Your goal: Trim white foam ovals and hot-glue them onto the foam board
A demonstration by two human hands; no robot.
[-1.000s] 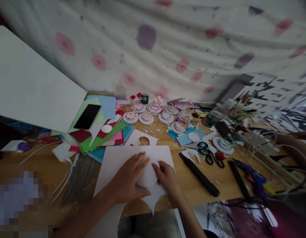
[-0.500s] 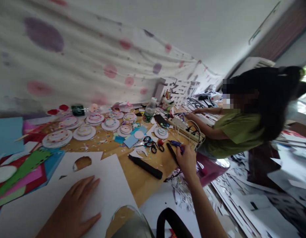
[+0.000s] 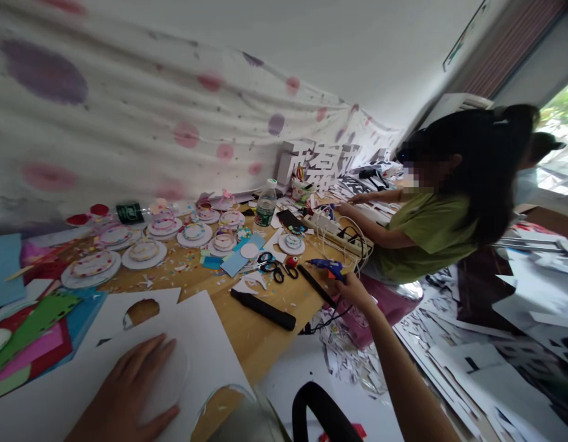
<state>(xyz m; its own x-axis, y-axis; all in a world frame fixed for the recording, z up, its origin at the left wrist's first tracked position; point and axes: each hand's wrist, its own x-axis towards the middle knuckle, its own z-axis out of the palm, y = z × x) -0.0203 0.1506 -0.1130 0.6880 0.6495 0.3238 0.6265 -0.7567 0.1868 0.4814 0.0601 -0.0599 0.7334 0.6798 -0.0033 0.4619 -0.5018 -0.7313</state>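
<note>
My left hand [image 3: 131, 383] lies flat with fingers spread on a round white disc [image 3: 177, 374], over a large white board [image 3: 210, 344] with a hole cut in it. At the table's right edge, the closed fingers of my right hand [image 3: 355, 291] are at the handle of a blue hot glue gun [image 3: 327, 267] with an orange trigger. Its nozzle points left. Beside it lies a thin black stick-like thing [image 3: 315, 285]. Two pairs of black-handled scissors [image 3: 277, 267] and a thick black tube-shaped thing [image 3: 263, 309] rest on the table between my hands.
Several decorated paper discs [image 3: 143, 252] stand along the back near a plastic bottle [image 3: 266, 205]. A power strip [image 3: 336, 236] with cables sits right of them. Coloured sheets [image 3: 39, 344] lie at left. A co-worker in a green shirt [image 3: 431, 236] reaches over the table at right.
My right hand has shifted back toward the end of the glue gun's handle, so more of the gun shows. My left hand stays on the disc. The view has turned slightly right.
</note>
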